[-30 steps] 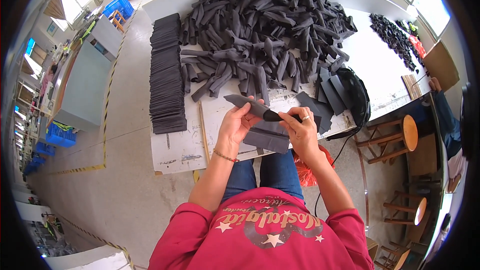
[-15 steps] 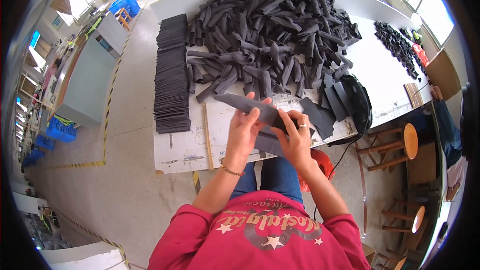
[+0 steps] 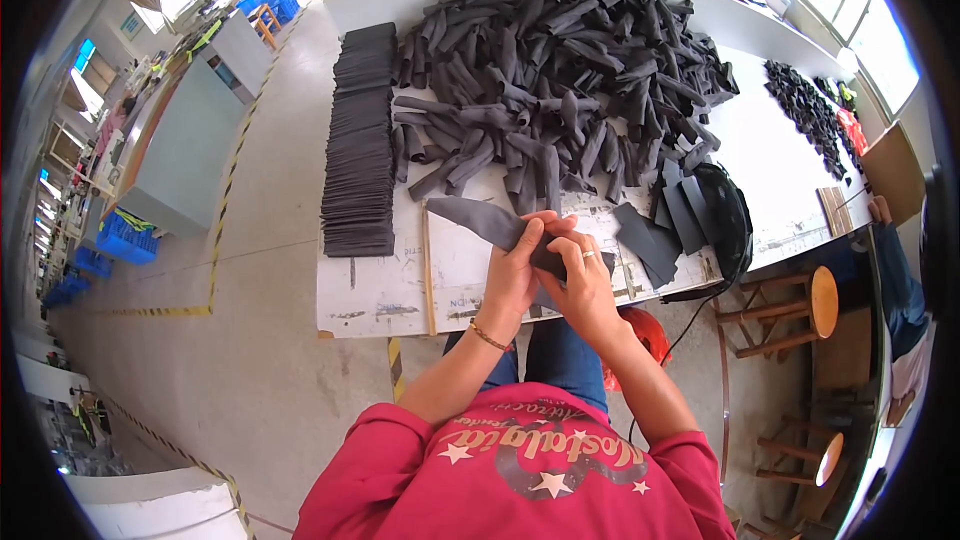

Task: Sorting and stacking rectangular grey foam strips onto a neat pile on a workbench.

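Observation:
Both hands grip one long dark grey fabric piece above the front edge of the white table. Its tapered end sticks out to the left. My left hand pinches its middle between thumb and fingers. Close beside it, my right hand, with a ring on one finger, is closed on the right end, mostly hidden by the fingers. Beyond the hands spreads a big heap of similar rolled dark fabric pieces. A long, neat stack of flat dark pieces lies to the left.
A thin wooden stick lies on the white table. Right of my hands are loose flat dark pieces and a black bag with a cord hanging down. Wooden stools stand at the right; a red bag is below the edge.
My hands have drawn closer together, the left sliding rightward along the fabric piece. The whole view has shifted slightly.

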### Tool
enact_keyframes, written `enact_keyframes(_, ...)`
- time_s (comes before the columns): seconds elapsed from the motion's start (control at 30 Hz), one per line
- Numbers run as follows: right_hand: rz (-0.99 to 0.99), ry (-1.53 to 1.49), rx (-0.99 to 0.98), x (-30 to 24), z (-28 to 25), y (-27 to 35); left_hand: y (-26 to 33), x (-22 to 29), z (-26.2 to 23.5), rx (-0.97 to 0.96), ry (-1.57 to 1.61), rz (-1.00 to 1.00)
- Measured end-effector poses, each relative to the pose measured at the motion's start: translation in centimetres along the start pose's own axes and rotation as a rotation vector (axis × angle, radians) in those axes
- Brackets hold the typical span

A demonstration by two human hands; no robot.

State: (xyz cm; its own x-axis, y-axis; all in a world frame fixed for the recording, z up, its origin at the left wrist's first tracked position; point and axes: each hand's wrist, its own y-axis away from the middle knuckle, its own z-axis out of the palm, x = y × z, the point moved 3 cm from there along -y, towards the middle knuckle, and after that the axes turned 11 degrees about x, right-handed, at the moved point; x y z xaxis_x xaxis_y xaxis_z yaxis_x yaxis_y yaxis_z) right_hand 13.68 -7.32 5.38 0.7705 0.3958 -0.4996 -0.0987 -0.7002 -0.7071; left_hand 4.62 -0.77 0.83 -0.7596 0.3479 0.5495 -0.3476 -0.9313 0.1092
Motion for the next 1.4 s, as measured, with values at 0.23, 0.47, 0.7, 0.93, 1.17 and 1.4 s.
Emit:
enact_keyframes(0.23, 0.033, 0.038, -0.097, 0.5, -1.3, 0.8, 0.0, 1.2, -0.6, 0.076, -0.012, 0.013)
enact_keyframes(0.47, 0.027, -0.028, -0.073, 0.2, -0.7, -0.1, 0.3, 0.4, -0.4, 0.087, 0.029, -0.030)
enact_keyframes(0.7, -0.014, -0.020, -0.118, 1.4, -1.6, 0.6, 0.1, 1.4, 0.1, 0.149, 0.116, -0.051)
enact_keyframes(0.93, -0.027, -0.081, -0.047, 1.2, -2.3, -0.8, -0.4, 2.9, 1.1, 0.148, 0.112, 0.110)
enact_keyframes(1.17, -0.056, -0.141, -0.031, 1.4, -1.0, -0.9, 0.3, 0.8, 0.8, 0.151, 0.112, 0.024)
enact_keyframes(1.4, -0.016, -0.147, -0.059, 1.3, -0.2, -0.8, 0.7, 0.5, 0.8, 0.167, 0.143, 0.044)
